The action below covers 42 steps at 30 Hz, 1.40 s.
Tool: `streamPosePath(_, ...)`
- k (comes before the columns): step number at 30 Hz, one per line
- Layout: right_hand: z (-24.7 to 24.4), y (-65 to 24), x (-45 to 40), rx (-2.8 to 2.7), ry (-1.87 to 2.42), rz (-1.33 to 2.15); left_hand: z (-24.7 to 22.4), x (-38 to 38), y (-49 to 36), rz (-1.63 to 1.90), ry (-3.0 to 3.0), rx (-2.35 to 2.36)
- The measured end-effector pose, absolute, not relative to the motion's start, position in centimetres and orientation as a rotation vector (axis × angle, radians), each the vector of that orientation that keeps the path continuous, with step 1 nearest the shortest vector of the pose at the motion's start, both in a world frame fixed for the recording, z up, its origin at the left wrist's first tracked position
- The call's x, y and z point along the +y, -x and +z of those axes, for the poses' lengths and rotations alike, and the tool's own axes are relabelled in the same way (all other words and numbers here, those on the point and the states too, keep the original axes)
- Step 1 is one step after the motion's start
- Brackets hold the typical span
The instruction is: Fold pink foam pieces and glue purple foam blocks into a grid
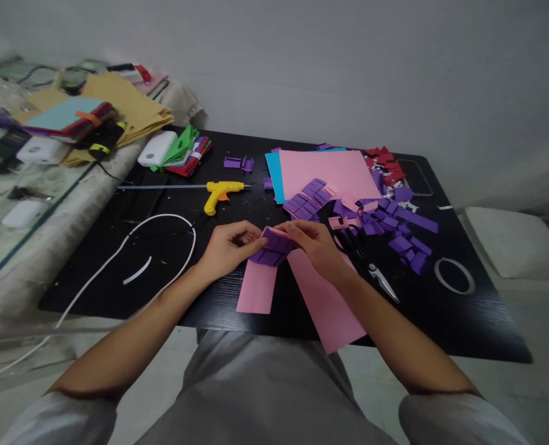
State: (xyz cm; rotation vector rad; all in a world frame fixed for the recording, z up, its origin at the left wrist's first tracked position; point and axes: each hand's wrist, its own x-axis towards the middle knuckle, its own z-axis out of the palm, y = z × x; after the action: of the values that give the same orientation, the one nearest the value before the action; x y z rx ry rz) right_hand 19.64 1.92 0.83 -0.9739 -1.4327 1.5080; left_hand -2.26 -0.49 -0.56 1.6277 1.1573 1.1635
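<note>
Between my two hands is a piece of purple folded paper [274, 245] with crease lines and a pink edge along its top. My left hand [232, 246] pinches its left side with the thumb in front. At its upper right, the thumb and fingers of my right hand [315, 243] close on the edge. Under the held piece lies a pink paper strip [257, 290], and a wider pink sheet [332, 315] extends below my right wrist past the table edge. Beyond my hands a purple creased paper strip [309, 199] rests on stacked pink paper [325, 170] and blue paper [274, 179].
Black-handled scissors [380, 281] lie right of my right hand, near scattered purple paper pieces [389, 216] and red pieces [388, 165]. A yellow glue gun [218, 193] sits at left. A white cable [117, 250] loops over the black table [200, 309]. A tape ring [454, 276] lies far right.
</note>
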Motion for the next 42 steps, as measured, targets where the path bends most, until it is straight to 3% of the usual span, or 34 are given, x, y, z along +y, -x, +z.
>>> streamPosePath(10,1.2,-19.9,1.9,-1.430,0.990,1.668,0.4,-1.0,1.9,1.131,-1.729,1.102)
streamPosePath(20,1.6,-19.4,1.5,-1.502,1.047,1.546,0.5,-1.1,1.9,1.133,-1.835,1.094)
streamPosePath(27,1.7,-19.1,1.8,-1.610,1.087,1.430,0.5,-0.5,1.9,0.989,-1.507,1.086)
streamPosePath(42,0.6,-19.4,2.5,-1.368,1.240,1.684,0.2,-0.3,1.8,0.830,-1.366,1.049)
